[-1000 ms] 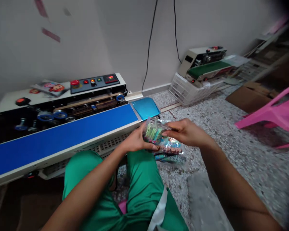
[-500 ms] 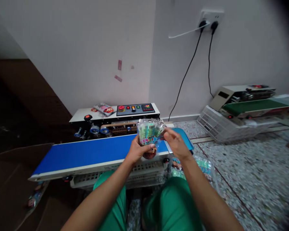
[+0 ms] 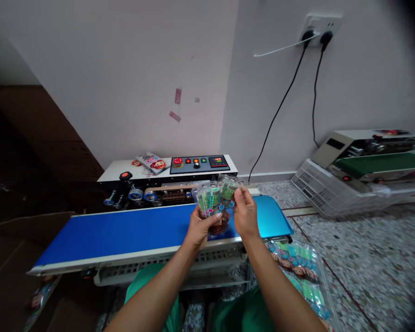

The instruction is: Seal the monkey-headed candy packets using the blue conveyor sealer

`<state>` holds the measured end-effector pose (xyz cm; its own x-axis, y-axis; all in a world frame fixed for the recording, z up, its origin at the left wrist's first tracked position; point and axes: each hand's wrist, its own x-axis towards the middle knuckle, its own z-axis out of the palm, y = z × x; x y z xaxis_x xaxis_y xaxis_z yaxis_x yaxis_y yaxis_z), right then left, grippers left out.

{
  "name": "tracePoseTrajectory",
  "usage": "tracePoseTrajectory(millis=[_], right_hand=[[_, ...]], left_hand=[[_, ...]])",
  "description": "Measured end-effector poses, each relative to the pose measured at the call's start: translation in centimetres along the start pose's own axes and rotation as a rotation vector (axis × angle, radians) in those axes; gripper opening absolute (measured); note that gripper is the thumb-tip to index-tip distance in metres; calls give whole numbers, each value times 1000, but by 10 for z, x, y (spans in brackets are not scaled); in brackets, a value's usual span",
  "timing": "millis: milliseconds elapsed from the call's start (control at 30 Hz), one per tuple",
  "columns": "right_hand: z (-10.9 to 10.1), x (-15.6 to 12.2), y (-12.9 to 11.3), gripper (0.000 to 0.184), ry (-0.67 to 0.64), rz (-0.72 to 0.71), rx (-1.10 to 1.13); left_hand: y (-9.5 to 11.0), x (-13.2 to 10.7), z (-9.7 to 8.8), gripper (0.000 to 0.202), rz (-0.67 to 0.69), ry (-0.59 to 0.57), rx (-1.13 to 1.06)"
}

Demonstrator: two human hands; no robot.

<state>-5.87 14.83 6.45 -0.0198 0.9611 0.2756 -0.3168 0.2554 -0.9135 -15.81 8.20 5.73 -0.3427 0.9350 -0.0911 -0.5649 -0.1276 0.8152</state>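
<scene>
My left hand is closed around a few clear plastic packets with green stick-shaped contents, bright lettering and a brown cartoon figure at the bottom. My right hand pinches the top right of another such packet, which is fanned out from the others and still overlaps them. Both hands are above the right part of a blue conveyor belt, which runs along a sealing machine with lit buttons and a red digital display. How many packets I hold is hard to make out.
A blue tray plate extends the belt on the right. Below it, a clear bin holds many similar packets. A cardboard box is at left. Another machine with a green belt rests on a white crate. Cords run down the wall.
My right hand has closed in on the packets and now pinches one, spread to the right of the bunch. The camera view has shifted slightly left, showing more of the blue plate.
</scene>
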Motion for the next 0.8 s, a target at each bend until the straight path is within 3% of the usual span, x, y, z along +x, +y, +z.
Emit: tracePoseTrajectory(millis=[167, 300, 467, 633, 800], right_hand=[[-1, 6, 11, 24, -28, 3, -22], [8, 8, 7, 33, -33, -39, -79], [11, 17, -4, 39, 72, -132, -132], [-23, 44, -8, 35, 189, -218, -138], [-68, 48, 20, 35, 52, -85, -597]], left_hand=[[3, 5, 1, 45, 5, -4, -47], [4, 8, 1, 41, 15, -5, -79], [7, 13, -3, 36, 47, 32, -99], [15, 16, -13, 36, 82, 40, -87], [24, 15, -21, 34, 107, 60, -67]])
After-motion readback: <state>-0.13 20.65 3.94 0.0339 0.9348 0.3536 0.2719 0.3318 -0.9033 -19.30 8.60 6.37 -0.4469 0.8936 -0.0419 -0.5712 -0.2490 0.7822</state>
